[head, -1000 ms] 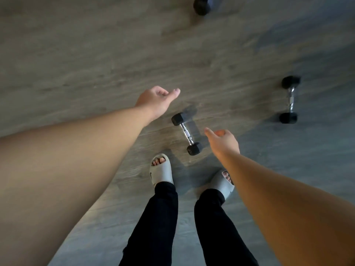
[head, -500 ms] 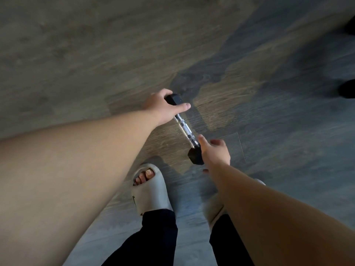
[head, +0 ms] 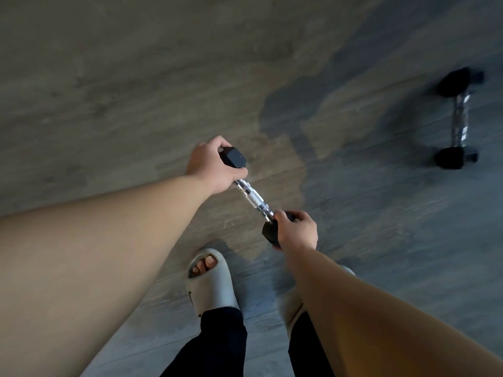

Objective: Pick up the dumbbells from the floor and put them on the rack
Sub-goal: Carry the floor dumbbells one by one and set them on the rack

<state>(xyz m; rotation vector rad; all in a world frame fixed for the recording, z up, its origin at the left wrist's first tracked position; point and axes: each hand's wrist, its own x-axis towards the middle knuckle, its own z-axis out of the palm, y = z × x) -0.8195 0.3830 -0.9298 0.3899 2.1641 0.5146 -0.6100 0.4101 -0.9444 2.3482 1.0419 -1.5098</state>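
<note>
- Now left hand (head: 215, 165) clamps far head of dumbbell (head: 251, 197), right hand (head: 298, 232) clamps near head.
- Second dumbbell (head: 458, 119) on floor (head: 109, 77), well right of held dumbbell.

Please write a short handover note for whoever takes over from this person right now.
Left hand: closed on the far black head of the held dumbbell.
Right hand: closed on its near head; the chrome handle is bare between them.
Second dumbbell: lies on the floor to the right, blurred.
Rack: not in view.
Done: first dumbbell gripped at both ends; whether it has left the floor cannot be told.
Left: carry it to the rack, then fetch the second dumbbell.
</note>
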